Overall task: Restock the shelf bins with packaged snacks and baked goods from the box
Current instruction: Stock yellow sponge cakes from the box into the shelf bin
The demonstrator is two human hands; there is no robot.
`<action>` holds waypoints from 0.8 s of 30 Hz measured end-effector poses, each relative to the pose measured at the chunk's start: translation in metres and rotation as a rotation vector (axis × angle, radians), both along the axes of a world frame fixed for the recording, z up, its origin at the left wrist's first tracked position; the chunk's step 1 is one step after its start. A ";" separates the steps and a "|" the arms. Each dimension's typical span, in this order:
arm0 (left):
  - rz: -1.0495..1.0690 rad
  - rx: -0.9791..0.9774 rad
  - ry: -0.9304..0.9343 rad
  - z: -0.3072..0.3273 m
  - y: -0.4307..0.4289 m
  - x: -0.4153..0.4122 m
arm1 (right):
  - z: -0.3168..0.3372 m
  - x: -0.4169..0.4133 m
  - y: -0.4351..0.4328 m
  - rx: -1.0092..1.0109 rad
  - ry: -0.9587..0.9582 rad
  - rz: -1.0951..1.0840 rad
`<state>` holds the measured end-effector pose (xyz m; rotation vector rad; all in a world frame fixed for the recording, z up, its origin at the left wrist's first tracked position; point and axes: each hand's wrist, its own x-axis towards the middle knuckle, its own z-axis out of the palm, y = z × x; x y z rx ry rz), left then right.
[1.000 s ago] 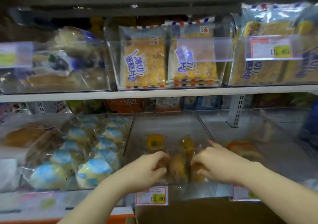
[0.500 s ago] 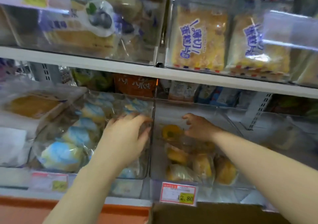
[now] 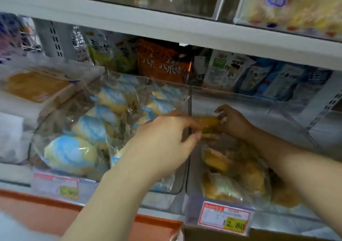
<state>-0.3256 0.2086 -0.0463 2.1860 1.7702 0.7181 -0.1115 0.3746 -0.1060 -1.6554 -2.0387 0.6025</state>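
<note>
I see both hands pinching one wrapped yellow bun (image 3: 209,122) over the clear bin (image 3: 190,185). Left hand (image 3: 162,144) fingers narrow on its left end; right hand (image 3: 233,122) fingers grip its right end.

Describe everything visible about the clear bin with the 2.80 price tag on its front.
The clear bin looks like transparent hard plastic, with straight walls and a rounded front corner. It sits on the lower shelf beside a similar bin of blue-and-yellow buns. A red-bordered price tag reading 2.80 hangs at its front. Inside, yellow wrapped pastries fill only the front; the back looks bare. Both the left hand and right hand hold one pastry over its left wall.
</note>
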 end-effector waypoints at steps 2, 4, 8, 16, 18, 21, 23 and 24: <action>0.008 -0.002 0.011 0.000 -0.001 0.000 | 0.001 0.002 0.000 0.206 -0.027 -0.009; 0.008 -0.001 0.014 -0.001 -0.001 0.001 | 0.000 0.001 0.002 0.236 -0.027 0.014; 0.012 0.002 0.012 0.000 -0.002 0.002 | 0.000 0.000 0.005 0.147 -0.004 0.063; 0.031 -0.017 -0.010 0.000 -0.005 0.002 | 0.033 0.010 -0.019 0.283 -0.085 -0.023; 0.034 -0.021 0.003 0.000 -0.005 0.002 | 0.054 0.005 -0.046 0.159 -0.093 0.123; 0.036 -0.025 -0.008 0.002 -0.006 0.004 | 0.061 -0.009 -0.086 -0.143 -0.456 0.353; 0.038 -0.022 -0.019 0.003 -0.007 0.005 | 0.048 -0.016 -0.096 -0.165 -0.682 0.355; 0.040 -0.018 -0.022 0.004 -0.008 0.005 | 0.043 -0.017 -0.097 -0.129 -0.714 0.334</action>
